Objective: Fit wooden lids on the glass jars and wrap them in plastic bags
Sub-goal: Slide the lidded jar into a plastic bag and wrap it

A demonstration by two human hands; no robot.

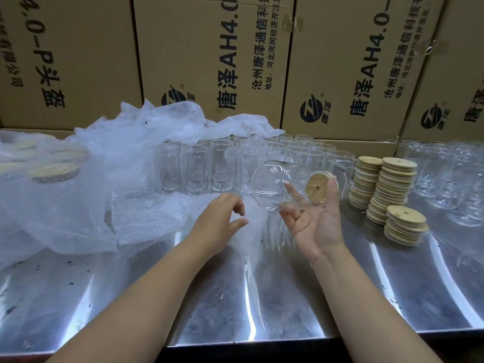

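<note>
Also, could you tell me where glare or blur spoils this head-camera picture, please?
Head view: bright glare streaks run down the steel table; the plastic bags at left are washed out and soft; the cartons lean and bow from the wide lens; the clear jar in the right hand shows mostly by reflections.

Tabletop (pixel 235 297) of glossy sheet metal, speckled with dark spots; clear, shiny glass jars (pixel 195 169); pale matt wooden lids (pixel 396 180) stacked; filmy, crinkled translucent plastic bags (pixel 110 163); matt brown cardboard boxes (pixel 209 48) printed in dark ink
</note>
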